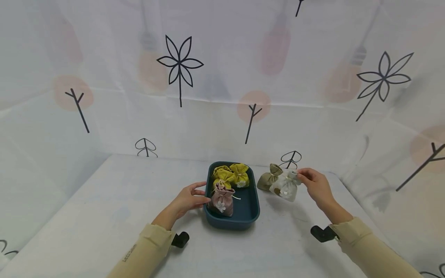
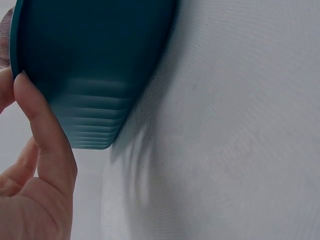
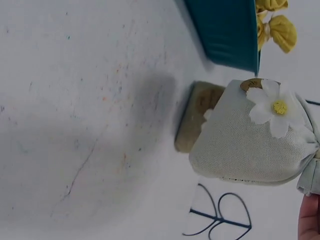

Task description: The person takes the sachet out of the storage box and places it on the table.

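To the right of the teal bin (image 1: 232, 224), the right hand (image 1: 317, 188) pinches a pale drawstring pouch (image 1: 287, 189) by its gathered neck, its body hanging over the tabletop (image 1: 121, 227). It is probably light and soft, with woven cloth that should not slip; the cinched neck looks the surest hold, sparing the white fabric daisy (image 3: 266, 114), which squeezing might crush. Between pouch and bin sits an olive drawstring pouch (image 1: 267, 181). The left hand (image 1: 187, 199) pinches the bin's left rim, thumb over the edge; the wall looks stiff. Inside, a dusky-pink pouch (image 1: 224, 204) stands nearer, mustard-yellow pouches (image 1: 242, 178) farther back.
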{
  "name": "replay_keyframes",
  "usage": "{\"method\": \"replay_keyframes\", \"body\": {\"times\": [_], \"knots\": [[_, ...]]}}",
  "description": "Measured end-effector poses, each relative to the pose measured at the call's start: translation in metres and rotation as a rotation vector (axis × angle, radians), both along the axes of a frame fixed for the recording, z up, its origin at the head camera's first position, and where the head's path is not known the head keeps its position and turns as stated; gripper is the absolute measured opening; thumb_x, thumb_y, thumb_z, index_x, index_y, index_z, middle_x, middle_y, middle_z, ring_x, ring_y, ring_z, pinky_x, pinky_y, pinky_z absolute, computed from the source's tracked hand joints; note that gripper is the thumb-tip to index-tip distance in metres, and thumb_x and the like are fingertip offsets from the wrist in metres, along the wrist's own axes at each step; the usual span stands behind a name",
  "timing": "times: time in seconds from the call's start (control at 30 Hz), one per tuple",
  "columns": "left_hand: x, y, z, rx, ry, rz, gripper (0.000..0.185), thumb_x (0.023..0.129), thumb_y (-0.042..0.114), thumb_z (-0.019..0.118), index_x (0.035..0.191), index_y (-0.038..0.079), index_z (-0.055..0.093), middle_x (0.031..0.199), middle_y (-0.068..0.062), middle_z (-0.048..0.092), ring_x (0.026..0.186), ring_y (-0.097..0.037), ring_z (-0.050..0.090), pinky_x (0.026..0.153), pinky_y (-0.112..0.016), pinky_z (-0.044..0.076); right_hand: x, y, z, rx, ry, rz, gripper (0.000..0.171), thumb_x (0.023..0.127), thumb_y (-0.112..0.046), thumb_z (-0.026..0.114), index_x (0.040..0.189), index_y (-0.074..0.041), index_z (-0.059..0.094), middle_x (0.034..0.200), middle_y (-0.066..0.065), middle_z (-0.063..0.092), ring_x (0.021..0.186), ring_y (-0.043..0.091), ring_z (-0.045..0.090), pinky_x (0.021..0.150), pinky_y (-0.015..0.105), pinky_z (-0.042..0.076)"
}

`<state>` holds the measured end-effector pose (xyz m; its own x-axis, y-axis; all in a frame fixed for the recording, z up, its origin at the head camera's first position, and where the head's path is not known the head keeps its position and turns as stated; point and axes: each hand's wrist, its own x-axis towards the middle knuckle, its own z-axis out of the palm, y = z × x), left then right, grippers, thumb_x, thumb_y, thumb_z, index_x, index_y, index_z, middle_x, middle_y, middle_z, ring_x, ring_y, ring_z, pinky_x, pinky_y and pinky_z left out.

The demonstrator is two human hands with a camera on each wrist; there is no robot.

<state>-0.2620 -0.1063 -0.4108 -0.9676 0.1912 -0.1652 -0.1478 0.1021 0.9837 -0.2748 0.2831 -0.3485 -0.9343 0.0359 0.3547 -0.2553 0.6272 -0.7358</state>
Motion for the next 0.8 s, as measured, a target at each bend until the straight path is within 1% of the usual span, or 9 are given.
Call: {"method": "replay_keyframes", "body": {"times": [0.23, 0.47, 0.67, 0.8], "knots": [[0.001, 0.0, 0.0, -0.003, 0.0, -0.002, 0.069, 0.078, 0.008, 0.075, 0.139, 0.011, 0.043, 0.116, -0.016, 0.053, 0.085, -0.018, 0.06, 0.074, -0.034, 0.053, -0.009, 0.011, -0.007, 0.019, -0.002, -0.027, 0.025, 0.096, -0.011, 0.053, 0.11, 0.009, 0.057, 0.103, 0.021, 0.06, 0.083, 0.01, 0.052, 0.065, 0.014, 0.043], [0.001, 0.0, 0.001, -0.003, -0.003, -0.003, 0.069, 0.079, 0.008, 0.075, 0.14, 0.011, 0.042, 0.117, -0.017, 0.052, 0.085, -0.018, 0.06, 0.075, -0.034, 0.053, -0.019, 0.02, -0.014, 0.049, -0.007, -0.045, 0.024, 0.096, -0.011, 0.052, 0.108, 0.009, 0.058, 0.099, 0.02, 0.06, 0.082, 0.014, 0.052, 0.062, 0.018, 0.043], [0.001, 0.0, 0.001, 0.001, -0.006, -0.001, 0.069, 0.079, 0.008, 0.075, 0.14, 0.011, 0.042, 0.118, -0.018, 0.051, 0.085, -0.018, 0.06, 0.075, -0.034, 0.053, -0.027, 0.028, -0.014, 0.077, 0.006, -0.055, 0.022, 0.095, -0.009, 0.053, 0.106, 0.009, 0.059, 0.094, 0.019, 0.061, 0.08, 0.02, 0.053, 0.059, 0.022, 0.041], [0.0, 0.0, 0.0, 0.004, -0.007, 0.001, 0.069, 0.079, 0.008, 0.075, 0.139, 0.011, 0.042, 0.119, -0.018, 0.051, 0.086, -0.019, 0.06, 0.076, -0.034, 0.053, -0.031, 0.032, -0.014, 0.095, -0.008, -0.065, 0.023, 0.096, -0.01, 0.051, 0.107, 0.008, 0.059, 0.095, 0.02, 0.06, 0.083, 0.025, 0.053, 0.059, 0.023, 0.041]]}}
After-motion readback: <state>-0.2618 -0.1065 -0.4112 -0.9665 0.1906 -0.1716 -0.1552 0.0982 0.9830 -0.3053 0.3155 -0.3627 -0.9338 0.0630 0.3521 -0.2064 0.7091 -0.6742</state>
